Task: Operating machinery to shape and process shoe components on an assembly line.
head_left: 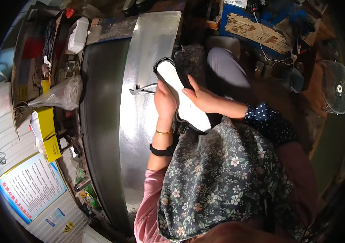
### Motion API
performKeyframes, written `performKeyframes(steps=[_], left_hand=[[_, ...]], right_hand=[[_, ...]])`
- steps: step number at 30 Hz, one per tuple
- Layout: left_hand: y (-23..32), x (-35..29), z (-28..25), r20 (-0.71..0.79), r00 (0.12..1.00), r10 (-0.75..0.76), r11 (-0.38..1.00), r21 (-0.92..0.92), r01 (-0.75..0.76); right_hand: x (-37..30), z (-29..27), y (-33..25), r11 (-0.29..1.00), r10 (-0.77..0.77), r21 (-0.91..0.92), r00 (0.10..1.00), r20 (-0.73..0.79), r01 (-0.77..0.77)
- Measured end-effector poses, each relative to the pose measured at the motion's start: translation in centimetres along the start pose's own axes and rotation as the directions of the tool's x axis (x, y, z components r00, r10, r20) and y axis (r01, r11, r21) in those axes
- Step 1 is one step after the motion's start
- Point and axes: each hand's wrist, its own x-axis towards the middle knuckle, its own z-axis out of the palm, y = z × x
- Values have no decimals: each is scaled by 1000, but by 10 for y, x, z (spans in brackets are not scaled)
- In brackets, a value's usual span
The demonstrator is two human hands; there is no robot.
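A long, shiny silver metal desk (148, 40), with a black shoe-shaped piece with a smooth white middle (182, 95) held by its right side.
The bare right hand (202, 98) pinches the piece's right side, thumb on the white; the bare left hand (165, 103) is curled on its left side. Grey metal pliers (139, 90) poke out left; I can't tell if they're held. A loose grip could drop the piece; the pliers' hard tip might scratch it.

One head-worn fisheye view: set above the floral apron (221, 178), near it, facing down past its front.
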Motion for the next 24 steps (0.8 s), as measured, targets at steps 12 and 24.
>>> performKeyframes(steps=[12, 24], left_hand=[[-19, -22, -44, 228, 961, 155, 970, 149, -192], [-24, -17, -16, 417, 868, -270, 219, -851, 477]], right_hand=[[24, 29, 10, 979, -155, 96, 966, -206, 178], [32, 5, -5, 842, -318, 446, 947, -41, 302]])
